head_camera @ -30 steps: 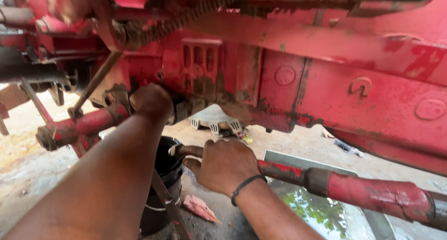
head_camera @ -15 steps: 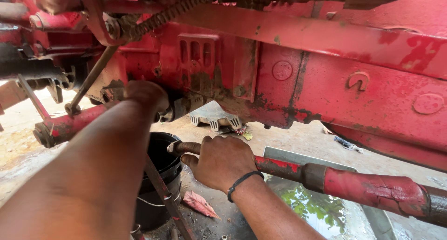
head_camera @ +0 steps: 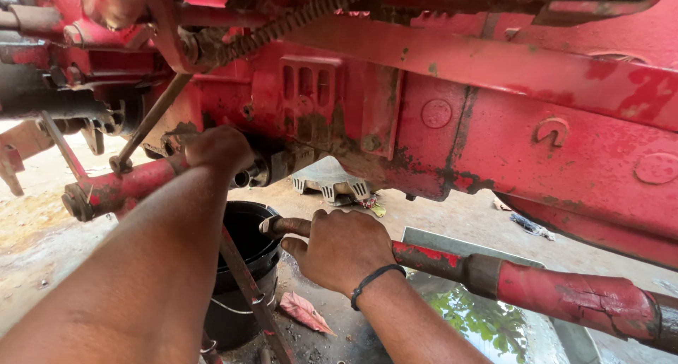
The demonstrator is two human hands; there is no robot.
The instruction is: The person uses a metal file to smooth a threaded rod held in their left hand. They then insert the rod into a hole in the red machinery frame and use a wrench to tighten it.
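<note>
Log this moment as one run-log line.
left hand: on fitting under red machine body | right hand: gripping red rod | black bucket: below hands

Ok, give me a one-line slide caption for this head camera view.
Under a red machine, the left hand reaches its underside while the right hand grips a red bar above a black bucket.

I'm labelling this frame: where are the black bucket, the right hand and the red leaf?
black bucket (head_camera: 244, 226), head view, inner rim.
right hand (head_camera: 346, 251), head view, back of hand.
red leaf (head_camera: 304, 311), head view, leaf middle.
</note>
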